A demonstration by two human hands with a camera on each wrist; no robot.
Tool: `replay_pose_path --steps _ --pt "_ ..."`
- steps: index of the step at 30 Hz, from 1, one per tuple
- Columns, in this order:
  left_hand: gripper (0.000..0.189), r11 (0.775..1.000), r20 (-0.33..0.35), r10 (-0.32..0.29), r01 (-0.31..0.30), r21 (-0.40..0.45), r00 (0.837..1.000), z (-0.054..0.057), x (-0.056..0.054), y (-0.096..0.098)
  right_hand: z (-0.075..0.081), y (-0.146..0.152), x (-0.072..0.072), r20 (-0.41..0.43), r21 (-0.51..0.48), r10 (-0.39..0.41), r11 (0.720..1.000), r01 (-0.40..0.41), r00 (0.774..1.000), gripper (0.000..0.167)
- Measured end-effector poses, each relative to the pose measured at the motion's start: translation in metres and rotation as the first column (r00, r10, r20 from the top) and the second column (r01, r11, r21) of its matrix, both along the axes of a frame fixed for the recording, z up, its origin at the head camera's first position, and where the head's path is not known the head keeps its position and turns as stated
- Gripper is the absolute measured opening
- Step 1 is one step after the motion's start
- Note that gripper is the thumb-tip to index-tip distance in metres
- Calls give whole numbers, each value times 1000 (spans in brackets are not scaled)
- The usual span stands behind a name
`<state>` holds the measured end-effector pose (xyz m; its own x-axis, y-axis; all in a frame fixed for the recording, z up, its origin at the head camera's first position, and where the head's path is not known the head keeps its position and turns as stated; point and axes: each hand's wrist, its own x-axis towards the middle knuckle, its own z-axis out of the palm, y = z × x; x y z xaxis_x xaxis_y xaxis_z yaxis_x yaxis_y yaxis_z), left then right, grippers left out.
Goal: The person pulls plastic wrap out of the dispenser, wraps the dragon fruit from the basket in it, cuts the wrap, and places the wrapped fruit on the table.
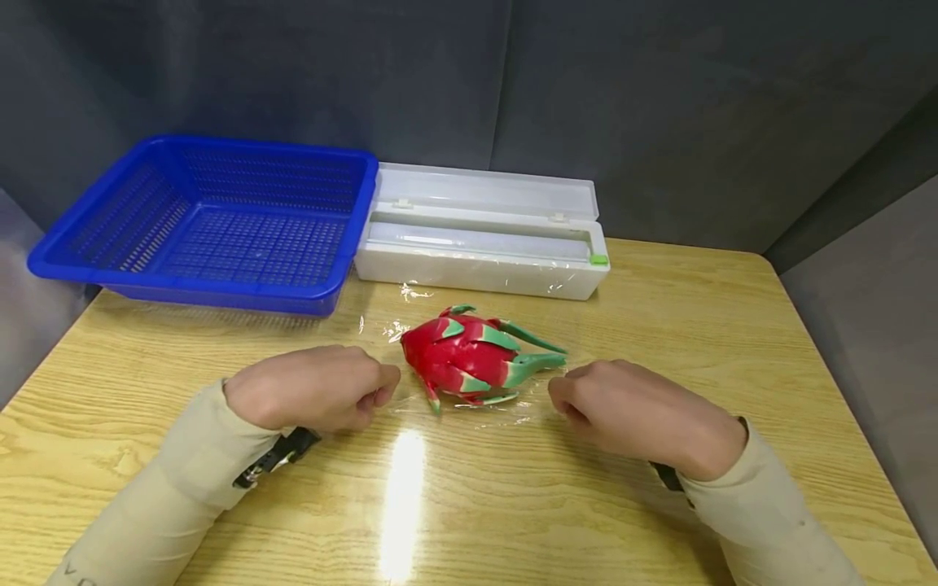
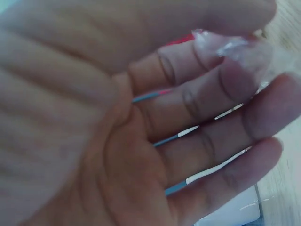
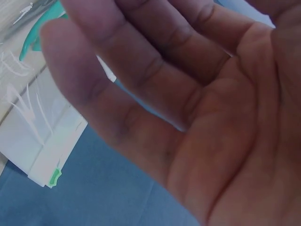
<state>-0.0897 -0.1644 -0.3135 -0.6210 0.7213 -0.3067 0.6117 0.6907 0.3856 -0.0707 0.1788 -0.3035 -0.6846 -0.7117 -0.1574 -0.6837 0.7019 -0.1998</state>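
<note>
A red dragon fruit (image 1: 465,354) with green-tipped scales lies on its side on the table, its long green leaves toward the right. Clear cling film (image 1: 506,417) spreads beneath and around it, with shiny creases. My left hand (image 1: 322,387), just left of the fruit, pinches a gathered bit of the film between thumb and index finger, as the left wrist view shows. To the right of the leaves, my right hand (image 1: 637,411) has thumb and index finger together at the film's edge. The right wrist view hides that pinch; its other fingers (image 3: 146,70) are loosely bent.
Behind the fruit stands a white cling film box (image 1: 479,277), lid raised, with a roll inside and a green slider (image 1: 598,260) at its right end. A blue plastic basket (image 1: 212,285) sits at the back left. Dark cloth (image 1: 659,122) hangs behind the table.
</note>
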Motion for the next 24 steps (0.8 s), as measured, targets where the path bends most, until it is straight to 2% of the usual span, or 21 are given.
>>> replay_pose_path --steps 7,13,24 --pt "23 1000 -46 16 -16 -1 999 1 -3 -4 4 4 -1 -38 -23 33 999 -34 999 36" --pt "26 1000 -108 13 -13 -3 994 3 -4 -6 5 7 -2 -23 -32 18 999 -18 1000 35" --pt "25 997 -120 38 -30 71 992 3 -6 -11 6 8 -2 -57 -27 0 1000 -2 998 38"
